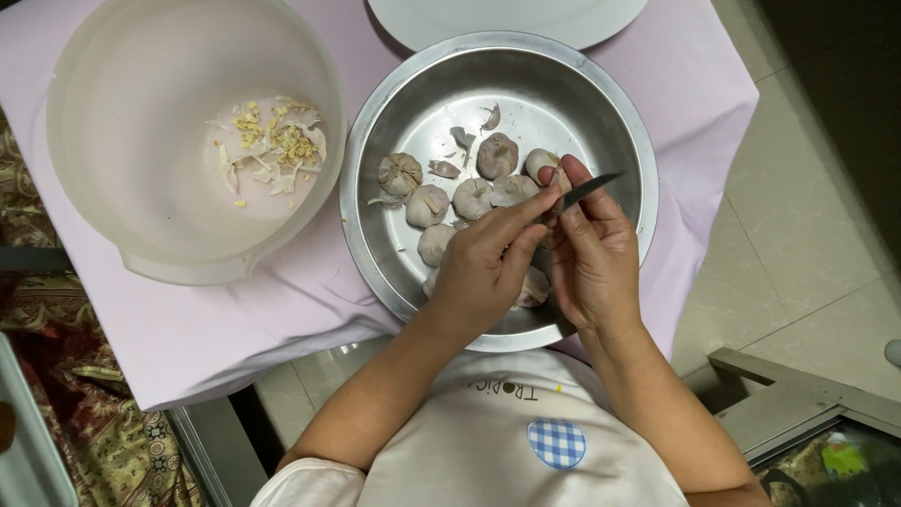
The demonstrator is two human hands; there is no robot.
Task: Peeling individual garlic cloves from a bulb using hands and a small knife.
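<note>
A steel bowl holds several whole garlic bulbs and scraps of skin. My left hand is over the bowl's near side, fingers pinched on a garlic piece that is mostly hidden between my hands. My right hand is beside it, gripping a small knife whose dark blade points up and right. The thumb of my right hand meets the left fingertips at the garlic.
A large translucent white plastic bowl at the left contains garlic peelings and root trimmings. A white plate lies at the top edge. Both stand on a small table under a pale pink cloth. Tiled floor lies to the right.
</note>
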